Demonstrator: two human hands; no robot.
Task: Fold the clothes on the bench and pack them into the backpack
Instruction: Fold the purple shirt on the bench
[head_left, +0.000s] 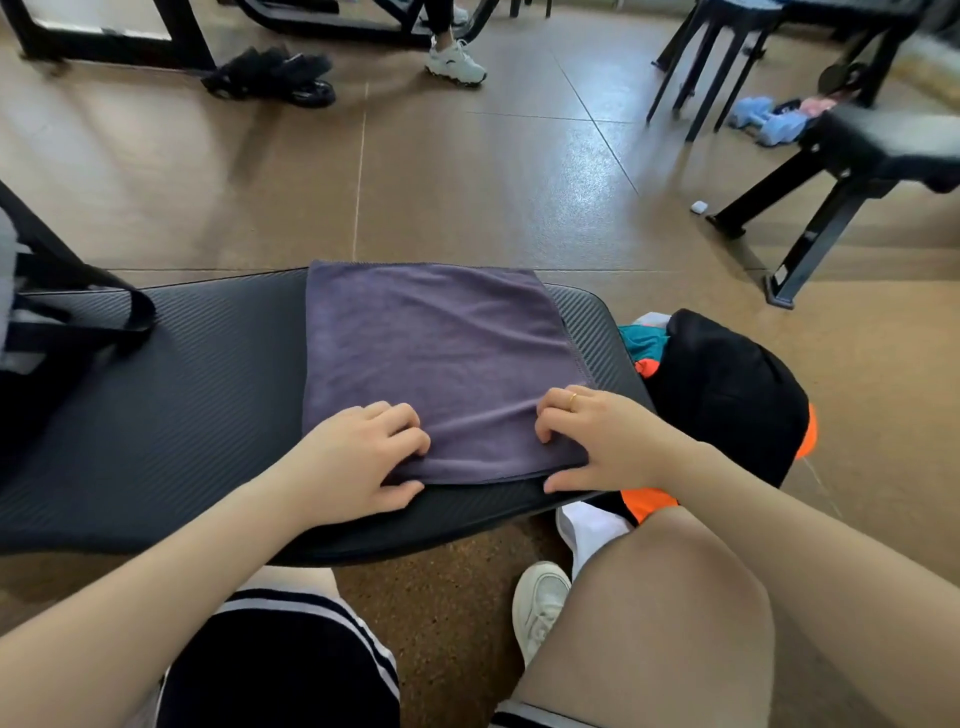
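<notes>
A flat, purple-grey microfibre cloth (441, 364), already doubled over so that layered edges show along its near side, lies spread across the right part of the black ribbed padded bench (197, 395). Its far edge reaches the bench's far rim and its stitched right hem runs close to the bench's rounded end.

The left hand (358, 457) sits on the cloth's near left corner, fingers curled on top and thumb tucked under the near edge, so its grip is pinching the layered cloth. The right hand (597, 436), with a ring on one finger, rests on the near right corner; its fingers are bent down onto the fabric and the thumb lies along the bench just under the edge, a looser pinch on that corner.

The cloth looks light, soft and limp, with shallow wrinkles running from between the hands. It will likely sag wherever it is not supported, and the layers could slide apart on one another. Taking both near corners together, all layers at once, seems the sound way to carry the next fold over toward the far edge.

The black backpack with orange trim (727, 395) stands on the floor just beside the bench's right end, its mouth open with teal and orange fabric showing inside. Dark bag straps (104, 312) lie on the bench's left end.
</notes>
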